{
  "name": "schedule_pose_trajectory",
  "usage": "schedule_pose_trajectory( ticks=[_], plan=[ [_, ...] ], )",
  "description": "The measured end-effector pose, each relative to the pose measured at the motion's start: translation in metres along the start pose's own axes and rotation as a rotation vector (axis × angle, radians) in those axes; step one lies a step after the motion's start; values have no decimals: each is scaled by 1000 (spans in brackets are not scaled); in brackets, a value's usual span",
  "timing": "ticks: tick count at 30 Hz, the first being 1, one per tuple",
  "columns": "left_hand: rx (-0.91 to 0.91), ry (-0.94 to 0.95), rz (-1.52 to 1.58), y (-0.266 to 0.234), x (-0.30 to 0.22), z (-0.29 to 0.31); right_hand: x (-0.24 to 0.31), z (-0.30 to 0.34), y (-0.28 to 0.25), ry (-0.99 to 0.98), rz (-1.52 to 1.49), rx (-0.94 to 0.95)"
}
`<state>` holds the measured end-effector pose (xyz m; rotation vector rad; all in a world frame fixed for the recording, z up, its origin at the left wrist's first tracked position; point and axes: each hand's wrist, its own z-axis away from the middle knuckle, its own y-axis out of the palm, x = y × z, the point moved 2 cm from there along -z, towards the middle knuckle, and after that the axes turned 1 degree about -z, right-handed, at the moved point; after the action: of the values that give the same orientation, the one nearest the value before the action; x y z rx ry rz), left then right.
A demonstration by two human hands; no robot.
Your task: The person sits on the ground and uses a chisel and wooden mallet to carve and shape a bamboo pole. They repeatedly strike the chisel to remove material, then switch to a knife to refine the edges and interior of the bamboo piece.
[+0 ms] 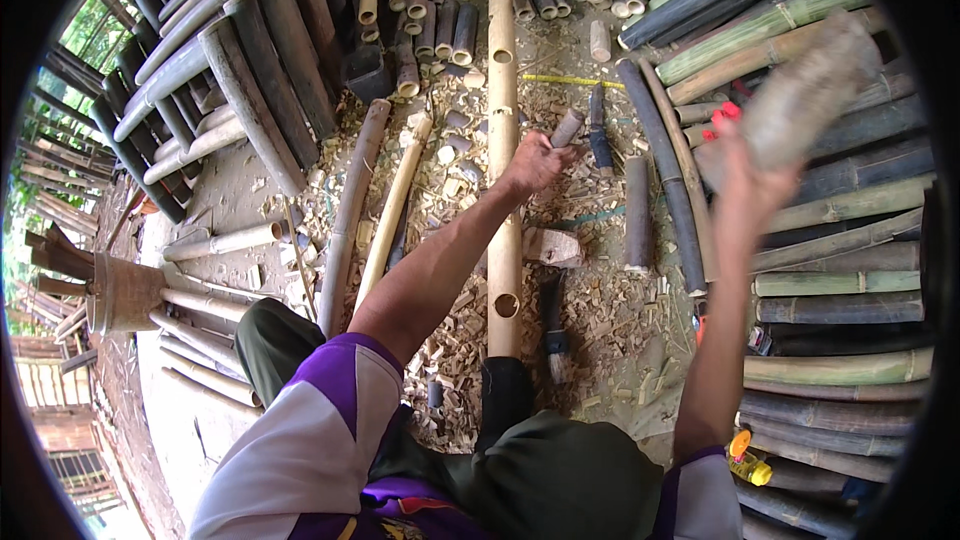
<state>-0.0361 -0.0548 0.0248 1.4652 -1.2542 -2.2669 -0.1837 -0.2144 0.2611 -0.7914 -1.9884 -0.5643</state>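
Observation:
A pale bamboo pole (502,260) with cut holes runs lengthwise in front of me, its near end by my dark trousers. Over its middle, my left hand (540,162) is closed round a short, round wooden handle (567,128); whatever lies below the grip is hidden. My right hand (757,185) is raised at the right, gripping a thick, pale wooden club (815,90) smeared by motion. Right of the pole lie a dark-handled tool (600,130), a block of wood (553,247) and a dark tool with a frayed end (555,330).
Wood chips (450,315) litter the ground. Stacked bamboo poles (840,310) line the right side, with short cut pieces (440,30) at the back. A bamboo frame (215,60) stands left. A yellow measuring tape (570,80), a bucket (125,292) and a yellow bottle (750,467) are around.

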Motion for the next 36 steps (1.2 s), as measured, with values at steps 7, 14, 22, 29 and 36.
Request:
schedule_pose_trajectory(
  ticks=[7,14,22,29,36],
  plan=[
    [191,-308,391,-59,-15,-6,5,-58,86,337,607,881],
    [219,-177,61,-32,-18,1,33,-102,69,-213,12,28],
    [135,-52,-1303,45,-16,65,-64,-7,26,605,375,834],
    [-156,224,-309,30,-43,110,-43,35,-37,700,49,499],
    [-117,112,-460,29,-88,62,-78,78,-97,936,63,323]
  ],
)
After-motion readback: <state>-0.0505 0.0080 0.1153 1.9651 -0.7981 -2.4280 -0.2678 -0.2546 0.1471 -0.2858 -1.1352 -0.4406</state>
